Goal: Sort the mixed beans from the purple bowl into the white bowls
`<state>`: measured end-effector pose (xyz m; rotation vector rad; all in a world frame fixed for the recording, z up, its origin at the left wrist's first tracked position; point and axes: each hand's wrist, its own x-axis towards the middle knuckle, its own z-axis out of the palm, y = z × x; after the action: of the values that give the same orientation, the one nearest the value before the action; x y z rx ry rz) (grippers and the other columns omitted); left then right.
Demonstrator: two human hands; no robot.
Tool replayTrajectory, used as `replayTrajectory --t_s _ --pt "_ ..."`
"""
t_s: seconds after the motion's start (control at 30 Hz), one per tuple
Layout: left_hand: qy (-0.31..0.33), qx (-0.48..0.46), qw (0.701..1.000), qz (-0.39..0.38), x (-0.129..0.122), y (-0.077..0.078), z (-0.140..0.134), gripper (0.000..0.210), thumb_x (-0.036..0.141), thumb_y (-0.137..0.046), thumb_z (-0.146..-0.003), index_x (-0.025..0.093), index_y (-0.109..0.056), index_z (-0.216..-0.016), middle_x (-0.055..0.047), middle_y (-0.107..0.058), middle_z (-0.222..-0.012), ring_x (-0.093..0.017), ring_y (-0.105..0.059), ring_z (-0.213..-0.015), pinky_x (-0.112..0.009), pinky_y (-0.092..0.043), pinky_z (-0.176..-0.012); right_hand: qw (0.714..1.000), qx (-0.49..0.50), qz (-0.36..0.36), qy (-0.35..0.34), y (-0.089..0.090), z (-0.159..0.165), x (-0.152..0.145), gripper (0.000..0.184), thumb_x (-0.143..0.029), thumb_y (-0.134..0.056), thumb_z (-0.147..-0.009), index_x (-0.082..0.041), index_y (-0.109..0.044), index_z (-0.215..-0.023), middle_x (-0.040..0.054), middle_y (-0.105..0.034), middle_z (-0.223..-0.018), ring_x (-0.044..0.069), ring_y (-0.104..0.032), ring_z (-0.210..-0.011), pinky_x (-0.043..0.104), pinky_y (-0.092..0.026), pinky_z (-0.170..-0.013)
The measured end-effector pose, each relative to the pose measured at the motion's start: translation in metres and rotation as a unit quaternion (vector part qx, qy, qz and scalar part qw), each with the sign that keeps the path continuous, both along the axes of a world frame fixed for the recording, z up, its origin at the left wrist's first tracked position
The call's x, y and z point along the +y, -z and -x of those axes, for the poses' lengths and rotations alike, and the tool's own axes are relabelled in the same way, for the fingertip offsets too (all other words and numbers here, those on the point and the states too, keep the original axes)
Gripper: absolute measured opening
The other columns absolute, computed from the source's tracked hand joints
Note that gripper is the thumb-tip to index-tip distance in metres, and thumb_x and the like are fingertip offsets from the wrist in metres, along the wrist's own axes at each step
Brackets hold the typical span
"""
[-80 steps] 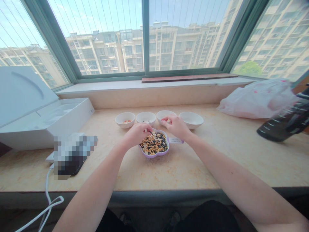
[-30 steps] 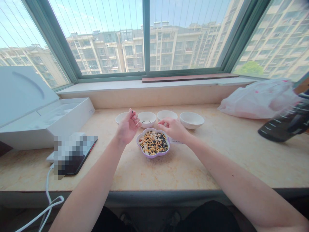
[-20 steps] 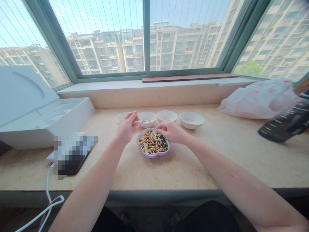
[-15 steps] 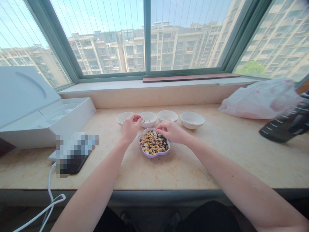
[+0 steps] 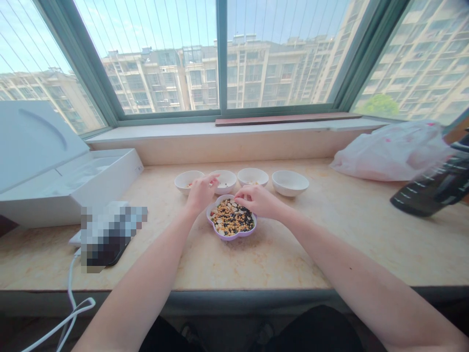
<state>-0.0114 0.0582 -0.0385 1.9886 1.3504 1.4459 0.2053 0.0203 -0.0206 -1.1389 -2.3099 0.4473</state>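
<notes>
A purple scalloped bowl (image 5: 230, 238) holds a mix of beans and seeds (image 5: 234, 221), coloured yellow, black and pale. My right hand (image 5: 259, 201) is over its far right rim, fingertips pinched together at the mix; whatever they grip is too small to make out. My left hand (image 5: 202, 193) hovers at the second white bowl (image 5: 228, 189), its fingers slightly apart with nothing visible in them. That bowl has a few small dark bits inside. Left of it, the first white bowl (image 5: 180, 185) contains some reddish pieces. Pale pieces lie in the third white bowl (image 5: 252, 172).
A fourth white bowl (image 5: 290, 188) ends the row on the right. An open white box (image 5: 106, 181) and a pixelated phone-like item (image 5: 110, 244) with a white cable (image 5: 75, 308) lie left. Rightward are a plastic bag (image 5: 392, 151) and a dark bottle (image 5: 428, 190).
My left hand's fingers have spread a little and shifted slightly right over the second bowl. My right hand stays pinched at the purple bowl. The view has moved slightly.
</notes>
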Motion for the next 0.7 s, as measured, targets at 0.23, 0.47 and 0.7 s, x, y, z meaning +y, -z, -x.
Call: replayTrajectory --t_s 0.23,0.47,0.7 --pt "0.006 0.037 0.999 -0.029 -0.011 -0.004 0.002 0.03 0.011 -0.061 -0.083 0.023 -0.075 -0.108 -0.007 -0.071 -0.102 -0.023 -0.063 -0.094 -0.037 -0.042 -0.1 1.0 0.0 0.002 -0.017 0.002 -0.001 0.001 0.016 -0.021 -0.063 -0.088 -0.016 -0.078 -0.09 0.0042 -0.073 -0.077 0.014 -0.061 -0.067 0.026 -0.045 -0.066" --pt "0.058 0.034 0.998 0.005 -0.035 -0.011 -0.002 0.024 0.011 -0.063 -0.082 0.023 -0.077 -0.098 -0.003 -0.068 -0.083 -0.018 -0.059 -0.074 -0.029 -0.046 -0.081 0.994 -0.025 0.031 -0.105 -0.003 -0.001 -0.006 0.017 -0.013 -0.063 -0.081 -0.019 -0.078 -0.086 0.0044 -0.076 -0.085 0.015 -0.065 -0.074 0.026 -0.047 -0.068" --pt "0.147 0.103 0.981 0.07 -0.045 -0.014 -0.008 0.021 0.013 -0.061 -0.082 0.023 -0.078 -0.088 -0.001 -0.07 -0.074 -0.017 -0.055 -0.065 -0.026 -0.043 -0.068 0.982 -0.09 0.071 -0.147 -0.011 -0.004 -0.015 0.019 -0.013 -0.064 -0.075 -0.022 -0.08 -0.08 0.0012 -0.075 -0.079 0.016 -0.065 -0.073 0.025 -0.046 -0.066"
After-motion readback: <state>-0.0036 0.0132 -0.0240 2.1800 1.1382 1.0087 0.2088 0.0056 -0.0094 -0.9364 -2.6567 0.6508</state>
